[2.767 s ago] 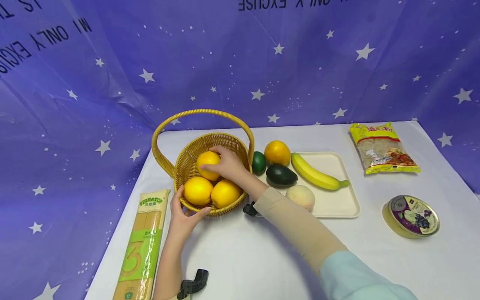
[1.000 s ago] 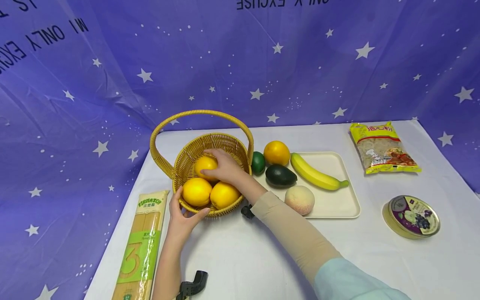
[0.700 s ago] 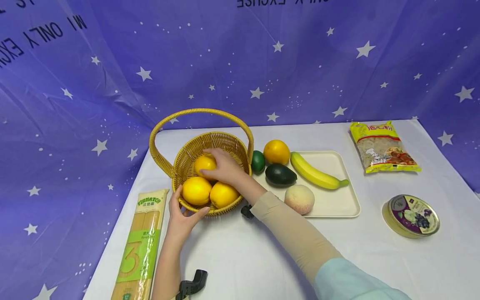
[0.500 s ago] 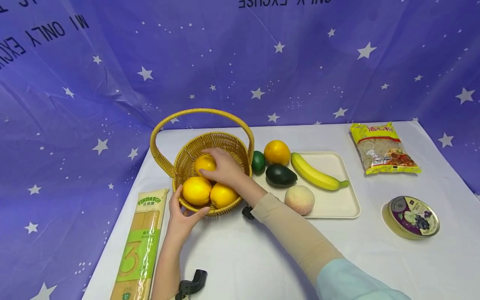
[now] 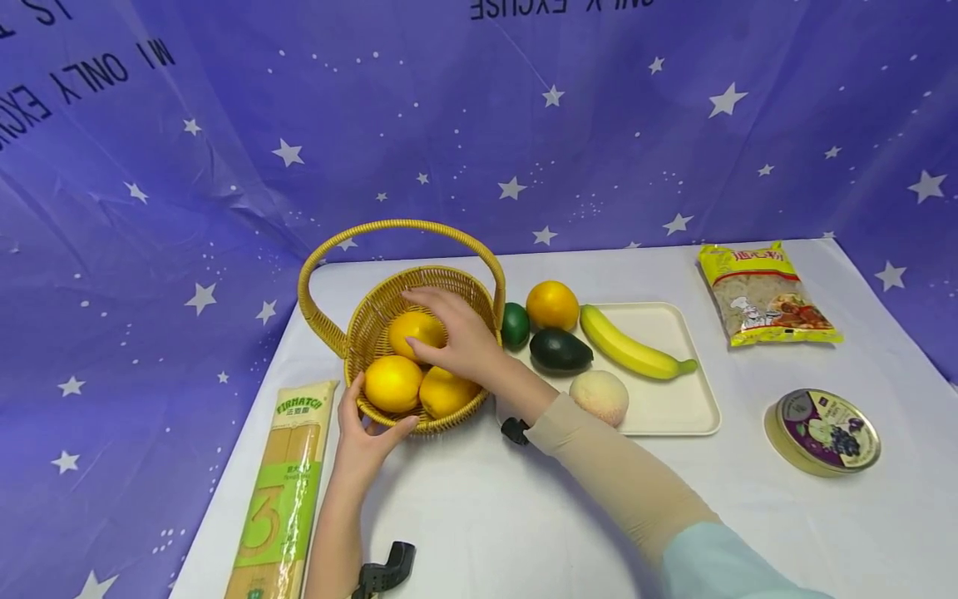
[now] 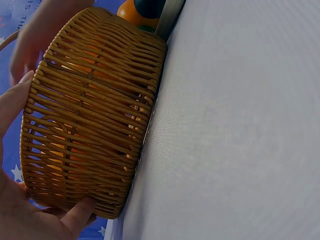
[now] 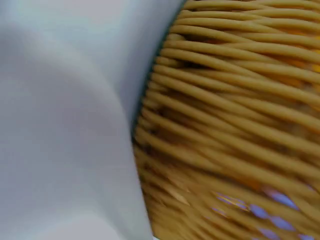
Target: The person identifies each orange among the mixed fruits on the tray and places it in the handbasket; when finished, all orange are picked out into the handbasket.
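A wicker basket (image 5: 486,391) with a tall arched handle stands at the left of the table, holding three oranges. My left hand (image 5: 365,445) grips its near left side, thumb and fingers spread round the wall; the left wrist view shows the basket's woven side (image 6: 95,120) between them. Inside the basket, my right hand (image 5: 467,343) hovers at the back orange (image 5: 416,336), its thumb and fingers parted and apart from most of the fruit. The front left orange (image 5: 392,383) and front right orange (image 5: 446,393) lie nearer me. The right wrist view shows mainly blurred wicker (image 7: 235,110).
Beside the basket, a cream tray (image 5: 666,412) bears an orange (image 5: 552,305), an avocado (image 5: 560,350), a dark green round fruit (image 5: 516,325), a banana (image 5: 632,345) and a peach (image 5: 599,398). Spaghetti (image 5: 280,491) lies left; a pasta bag (image 5: 767,295) and round tin (image 5: 822,433) lie right.
My right hand lowered the back orange into the basket, then loosened its fingers and drew slightly right, away from it. My left hand stays on the basket.
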